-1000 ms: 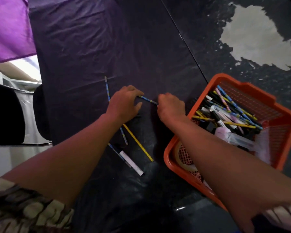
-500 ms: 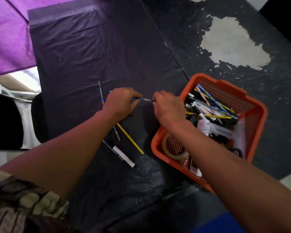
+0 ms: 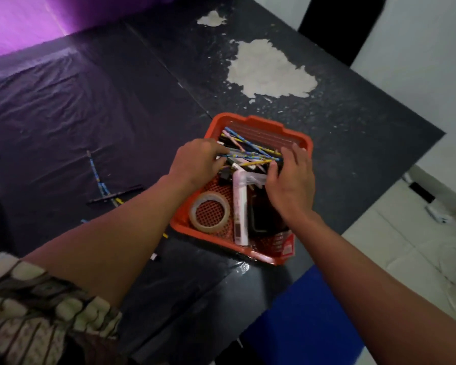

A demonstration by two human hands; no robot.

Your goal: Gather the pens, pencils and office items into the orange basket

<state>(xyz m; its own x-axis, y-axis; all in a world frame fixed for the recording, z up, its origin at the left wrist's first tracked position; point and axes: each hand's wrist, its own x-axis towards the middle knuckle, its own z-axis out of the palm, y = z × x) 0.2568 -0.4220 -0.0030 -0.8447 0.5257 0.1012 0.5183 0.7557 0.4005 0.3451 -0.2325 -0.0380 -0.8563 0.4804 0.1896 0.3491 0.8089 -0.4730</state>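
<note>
Both hands over orange basket (image 3: 298,134): left hand (image 3: 195,164) fingers pinch blue pencil (image 3: 250,154); right hand (image 3: 291,177) fingers loosely spread.

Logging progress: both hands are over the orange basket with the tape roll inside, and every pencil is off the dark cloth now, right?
Not quite. The head view shows both hands over the orange mesh plastic basket holding the clear tape roll, but patterned blue pencils are lying on the dark cloth.
</note>
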